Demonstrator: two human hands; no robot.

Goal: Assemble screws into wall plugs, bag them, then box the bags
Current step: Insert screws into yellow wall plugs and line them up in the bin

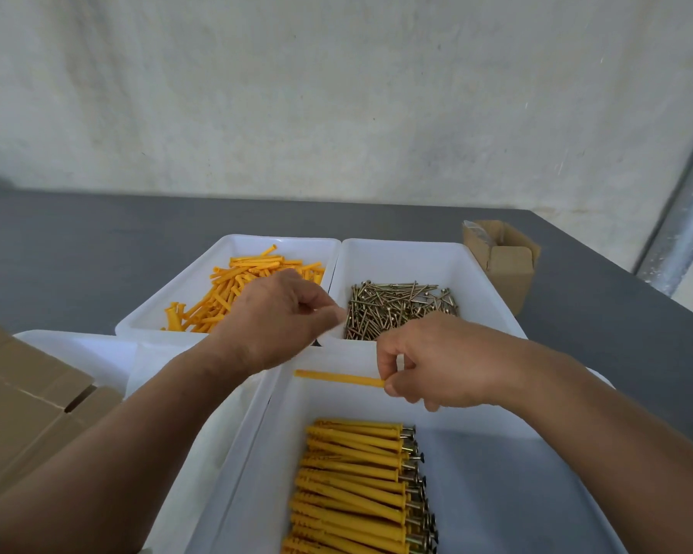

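A single plug (339, 379) is pinched at its right end between the thumb and fingers of the right hand (437, 363). It is held level, pointing left, above the far end of the near tray (273, 453). The left hand (273, 317) is held just to the left, over the near rims of the two far trays, with its fingers curled and thumb against forefinger. Whether anything is gripped there cannot be told. Assembled plugs (357, 485) are stacked in a row in the near tray, screw heads to the right. Loose plugs (253, 281) are heaped in the far left tray (169, 301), and screws (401, 309) in the far right tray (477, 281). A small open box (505, 269) is stood beyond them on the table (97, 241), and flat cartons (25, 393) are laid at the left.
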